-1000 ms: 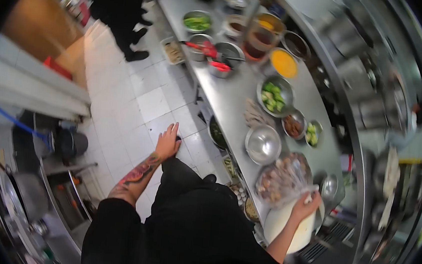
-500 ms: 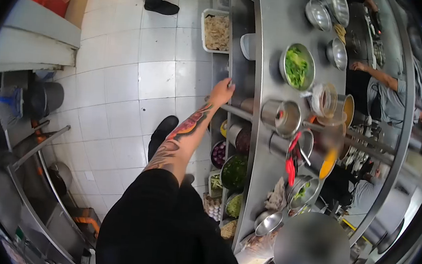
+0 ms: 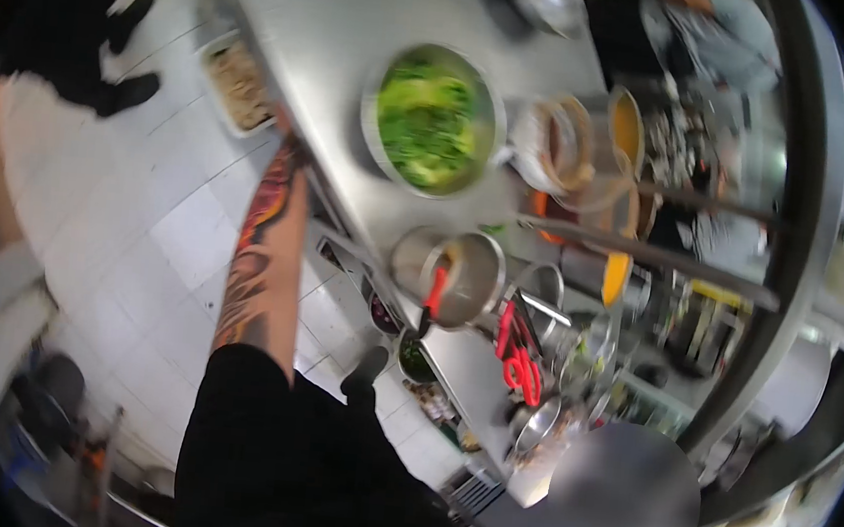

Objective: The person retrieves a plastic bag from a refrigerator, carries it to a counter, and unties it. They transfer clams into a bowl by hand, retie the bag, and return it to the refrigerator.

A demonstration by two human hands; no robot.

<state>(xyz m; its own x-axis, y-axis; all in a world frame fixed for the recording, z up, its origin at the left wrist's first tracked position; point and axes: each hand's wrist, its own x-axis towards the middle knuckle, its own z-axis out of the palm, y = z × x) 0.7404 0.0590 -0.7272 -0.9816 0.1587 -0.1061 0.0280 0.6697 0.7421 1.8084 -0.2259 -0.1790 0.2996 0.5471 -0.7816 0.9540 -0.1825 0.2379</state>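
Left hand: upper left of the frame, at the near edge of the steel desk, arm outstretched. Blurred; cannot tell whether the fingers are spread, closed or gripping the edge. Right hand: not visible, so cannot tell whether it holds anything; nor whether the hands are apart or together.

Nearest thing: white tray of pale food pieces, upper left, lower than the desk top and just beside the left hand; contact unclear. Steel bowl of cut greens stands upper centre on the desk, apart from the hand.

Handling notes (judgement): wrist best kept low and clear of the metal edge; fingers out of the loose food; any grip on the tray better on its rim, level. Forearm should stay wide of the red-handled tool leaning in the pot.
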